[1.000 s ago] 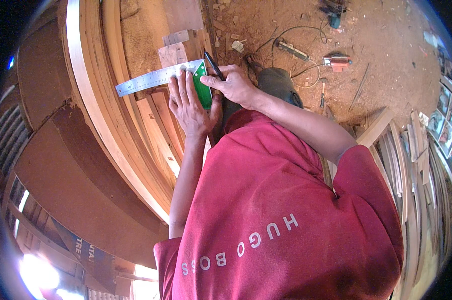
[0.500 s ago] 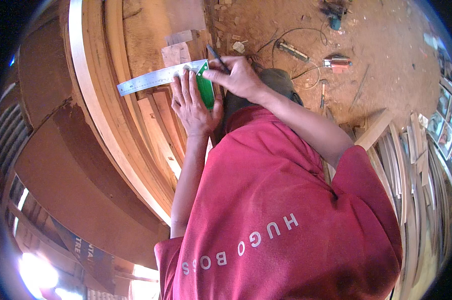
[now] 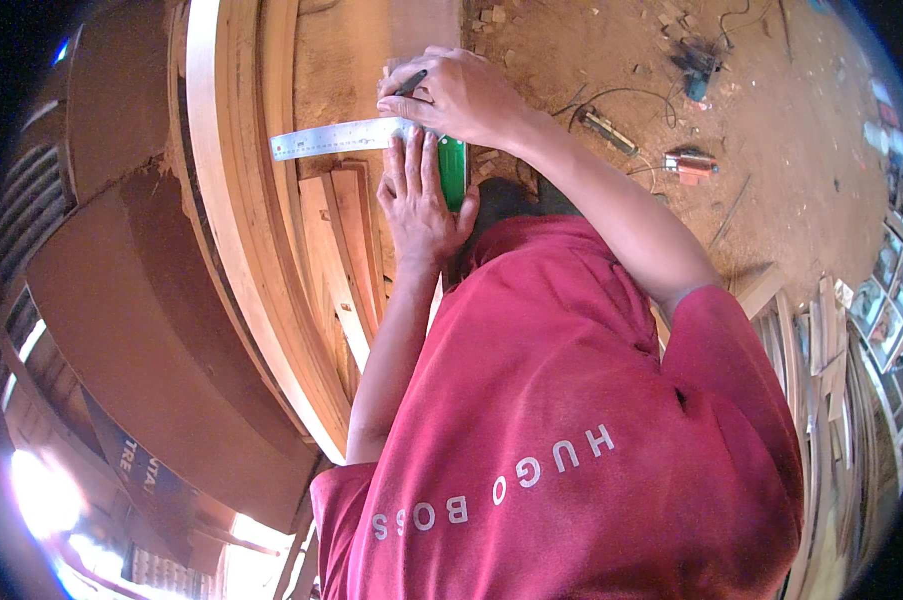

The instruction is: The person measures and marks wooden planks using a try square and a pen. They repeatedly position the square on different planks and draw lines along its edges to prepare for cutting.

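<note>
My left hand [image 3: 421, 215] holds a try square with a green stock [image 3: 453, 178] and a silver ruled blade [image 3: 331, 138] against the wood. Its fingers reach over the inner end of the blade, and the thumb is at the stock's near end. Just beyond the blade is my right hand [image 3: 469, 98], closed around a dark pencil or pen [image 3: 411, 83]. The writing tip is hidden, so I cannot tell whether it touches wood. Both hands partly cover the square.
Long pale boards [image 3: 233, 200] run along the left, with shorter timber pieces [image 3: 349, 215] beside them. A brown curved panel [image 3: 151, 370] stands farther left. On the dusty floor lie a cable [image 3: 621, 95] and a red tool [image 3: 689, 163]. Stacked wood strips [image 3: 811, 380] are at right.
My right hand has moved left and away from me, with the pencil or pen, to the blade's far side. The left hand still holds the square. The whole view has shifted.
</note>
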### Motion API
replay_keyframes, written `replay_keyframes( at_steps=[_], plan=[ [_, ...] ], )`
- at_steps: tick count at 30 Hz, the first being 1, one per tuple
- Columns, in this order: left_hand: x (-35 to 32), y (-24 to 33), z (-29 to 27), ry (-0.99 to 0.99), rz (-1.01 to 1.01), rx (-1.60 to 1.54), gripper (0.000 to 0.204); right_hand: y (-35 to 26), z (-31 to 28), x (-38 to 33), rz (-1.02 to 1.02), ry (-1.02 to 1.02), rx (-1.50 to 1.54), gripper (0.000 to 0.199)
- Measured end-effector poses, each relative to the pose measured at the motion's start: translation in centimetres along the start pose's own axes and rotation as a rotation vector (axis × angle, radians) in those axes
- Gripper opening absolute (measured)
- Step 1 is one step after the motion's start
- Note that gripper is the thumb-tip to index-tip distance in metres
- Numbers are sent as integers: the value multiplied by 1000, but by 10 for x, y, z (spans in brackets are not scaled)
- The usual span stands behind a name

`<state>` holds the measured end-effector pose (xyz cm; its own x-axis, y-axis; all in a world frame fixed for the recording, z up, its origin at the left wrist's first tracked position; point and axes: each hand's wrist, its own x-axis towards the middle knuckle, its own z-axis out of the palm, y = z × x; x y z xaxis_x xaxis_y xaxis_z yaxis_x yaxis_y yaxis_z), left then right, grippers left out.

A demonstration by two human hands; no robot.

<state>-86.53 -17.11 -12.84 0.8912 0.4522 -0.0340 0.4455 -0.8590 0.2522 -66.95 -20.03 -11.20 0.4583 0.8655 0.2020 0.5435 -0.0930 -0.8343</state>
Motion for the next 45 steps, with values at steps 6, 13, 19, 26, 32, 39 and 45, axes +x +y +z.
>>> replay_keyframes(
  at_steps=[6,13,19,26,32,39,45],
  plan=[
    [-1,1,-3,-17,-11,46,90,-7,10,16,13,-121,-175,34],
    [-2,2,-3,-16,-22,29,88,-4,10,15,-11,-144,-229,34],
    [-2,3,-6,-16,-29,16,85,-14,-40,-5,3,-231,-254,34],
    [1,3,-6,-9,-23,24,85,-17,-14,25,-50,-187,-194,31],
    [0,2,-8,-2,-29,9,85,0,0,24,-61,-254,-107,30],
    [0,5,-9,-27,-39,6,85,-1,-93,-25,159,-287,-161,27],
    [-3,7,-9,-16,-57,-1,85,0,-126,-59,351,-20,-72,22]
  ],
)
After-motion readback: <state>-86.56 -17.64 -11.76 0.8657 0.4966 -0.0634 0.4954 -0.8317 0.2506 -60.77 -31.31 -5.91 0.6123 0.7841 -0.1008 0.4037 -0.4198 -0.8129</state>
